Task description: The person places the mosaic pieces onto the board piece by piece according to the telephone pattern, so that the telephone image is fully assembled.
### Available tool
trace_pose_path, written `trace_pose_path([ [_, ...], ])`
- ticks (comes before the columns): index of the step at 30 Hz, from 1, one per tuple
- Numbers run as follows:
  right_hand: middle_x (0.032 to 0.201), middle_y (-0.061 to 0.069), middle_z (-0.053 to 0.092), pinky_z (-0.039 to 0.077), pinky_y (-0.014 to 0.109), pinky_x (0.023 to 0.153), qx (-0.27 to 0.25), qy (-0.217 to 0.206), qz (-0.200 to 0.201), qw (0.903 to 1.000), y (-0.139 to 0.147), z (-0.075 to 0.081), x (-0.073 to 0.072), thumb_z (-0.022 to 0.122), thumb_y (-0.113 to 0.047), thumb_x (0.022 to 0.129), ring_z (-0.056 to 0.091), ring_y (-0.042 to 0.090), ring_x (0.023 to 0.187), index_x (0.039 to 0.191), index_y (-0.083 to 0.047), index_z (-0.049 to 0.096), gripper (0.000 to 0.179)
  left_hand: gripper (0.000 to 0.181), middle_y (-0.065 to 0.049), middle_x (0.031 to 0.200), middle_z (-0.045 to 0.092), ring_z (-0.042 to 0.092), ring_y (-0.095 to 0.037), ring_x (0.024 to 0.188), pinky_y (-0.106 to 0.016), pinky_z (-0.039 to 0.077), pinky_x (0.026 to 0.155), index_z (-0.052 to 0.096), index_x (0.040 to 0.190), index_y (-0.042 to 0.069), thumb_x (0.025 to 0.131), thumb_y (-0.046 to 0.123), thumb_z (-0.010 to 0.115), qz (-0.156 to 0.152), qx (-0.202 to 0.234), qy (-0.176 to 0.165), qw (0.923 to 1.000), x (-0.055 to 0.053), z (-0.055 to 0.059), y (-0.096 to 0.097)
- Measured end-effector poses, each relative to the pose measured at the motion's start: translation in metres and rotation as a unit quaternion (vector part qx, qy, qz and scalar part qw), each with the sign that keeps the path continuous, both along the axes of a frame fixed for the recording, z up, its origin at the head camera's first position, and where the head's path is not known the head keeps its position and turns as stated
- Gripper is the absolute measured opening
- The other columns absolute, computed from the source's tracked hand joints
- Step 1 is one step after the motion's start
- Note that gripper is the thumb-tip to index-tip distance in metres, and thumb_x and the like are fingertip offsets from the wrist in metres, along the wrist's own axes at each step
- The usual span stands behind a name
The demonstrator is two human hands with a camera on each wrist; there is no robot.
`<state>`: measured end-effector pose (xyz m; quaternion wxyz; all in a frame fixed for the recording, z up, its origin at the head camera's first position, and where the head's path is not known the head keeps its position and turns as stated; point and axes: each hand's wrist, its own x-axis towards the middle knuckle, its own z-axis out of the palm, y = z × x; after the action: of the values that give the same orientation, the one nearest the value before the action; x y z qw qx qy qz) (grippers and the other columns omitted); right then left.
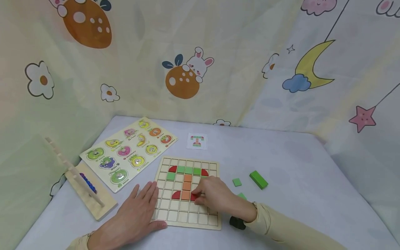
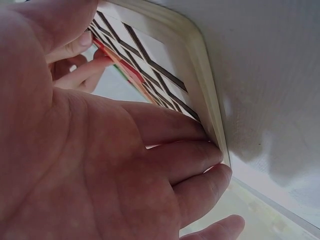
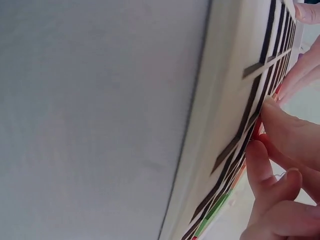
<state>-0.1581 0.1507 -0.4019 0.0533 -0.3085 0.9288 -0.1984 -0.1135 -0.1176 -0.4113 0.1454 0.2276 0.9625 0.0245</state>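
Observation:
A wooden grid board (image 1: 187,218) lies on the white table. My left hand (image 1: 132,217) rests along its left edge, fingers straight, thumb by the near edge. With thumb and fingers, my right hand (image 1: 217,194) pinches a red quarter-round tile (image 1: 193,197) at the board, right of the lowest orange tile (image 1: 185,195). Another red tile (image 1: 176,195) sits left of that orange tile. Farther up, a row of green tiles (image 1: 189,170) has red quarter-round tiles at both ends, and a column of orange tiles runs down from it. My right hand covers part of the board's right side.
A small pattern card (image 1: 197,141) lies beyond the board. Fruit puzzle board (image 1: 129,149) and a wooden stand with blue beads (image 1: 88,183) are at the left. To the right lie a green tile (image 1: 237,182), a green block (image 1: 258,180) and a dark object (image 1: 237,223) by the right wrist.

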Motion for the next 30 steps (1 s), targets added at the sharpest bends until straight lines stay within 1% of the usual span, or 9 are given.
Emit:
trace_pose_path([
  [5,0.092,0.000,0.078,0.046,0.014,0.064,0.004,0.004,0.003,1.0000,0.000,0.001,0.000,0.088,-0.018,0.081,0.069,0.011,0.085,0.104,-0.011,0.083,0.025,0.107,-0.021,0.166,0.033,0.028,-0.040,0.156,-0.066,0.017,0.125,0.039,0.155,-0.003,0.084,0.073,0.064,0.001,0.001,0.000,1.0000,-0.001,0.001,-0.001],
  [14,0.092,0.001,0.078,0.045,0.014,0.063,-0.002,-0.004,-0.004,1.0000,0.000,0.001,0.000,0.088,-0.018,0.081,0.069,0.011,0.086,0.104,-0.010,0.083,0.025,0.107,-0.021,0.166,0.034,0.028,-0.041,0.156,-0.066,0.018,0.125,0.039,0.155,-0.003,0.083,0.073,0.064,0.002,-0.001,0.001,1.0000,-0.001,0.001,-0.001],
  [18,0.092,0.002,0.078,0.046,0.014,0.063,-0.008,-0.003,-0.002,1.0000,0.000,0.000,-0.001,0.088,-0.018,0.080,0.070,0.012,0.086,0.104,-0.010,0.083,0.025,0.107,-0.021,0.165,0.034,0.028,-0.041,0.156,-0.067,0.017,0.125,0.040,0.154,-0.003,0.083,0.074,0.064,0.001,0.000,0.000,1.0000,-0.001,0.001,-0.001],
  [23,0.094,0.001,0.080,0.048,0.014,0.065,-0.010,-0.004,0.001,0.9999,0.001,0.001,-0.001,0.088,-0.017,0.080,0.071,0.010,0.087,0.105,-0.010,0.083,0.026,0.108,-0.022,0.166,0.033,0.028,-0.041,0.156,-0.067,0.017,0.125,0.039,0.155,-0.004,0.084,0.074,0.064,0.001,0.004,0.001,1.0000,-0.002,0.002,-0.001],
  [27,0.093,0.000,0.081,0.047,0.015,0.063,-0.019,-0.018,-0.007,0.9996,0.003,0.005,0.000,0.088,-0.017,0.081,0.069,0.004,0.080,0.110,-0.007,0.081,0.032,0.108,-0.022,0.165,0.034,0.028,-0.041,0.156,-0.067,0.017,0.125,0.039,0.154,-0.005,0.084,0.074,0.064,0.001,0.007,0.001,1.0000,-0.002,0.001,-0.001],
  [30,0.093,0.000,0.080,0.044,0.017,0.057,-0.035,-0.035,-0.024,0.9985,0.011,0.011,0.003,0.086,-0.016,0.083,0.061,0.002,0.066,0.114,-0.007,0.079,0.033,0.108,-0.024,0.165,0.034,0.029,-0.042,0.155,-0.067,0.018,0.125,0.040,0.153,-0.006,0.084,0.074,0.064,-0.001,0.009,0.002,1.0000,-0.001,0.001,-0.001],
])
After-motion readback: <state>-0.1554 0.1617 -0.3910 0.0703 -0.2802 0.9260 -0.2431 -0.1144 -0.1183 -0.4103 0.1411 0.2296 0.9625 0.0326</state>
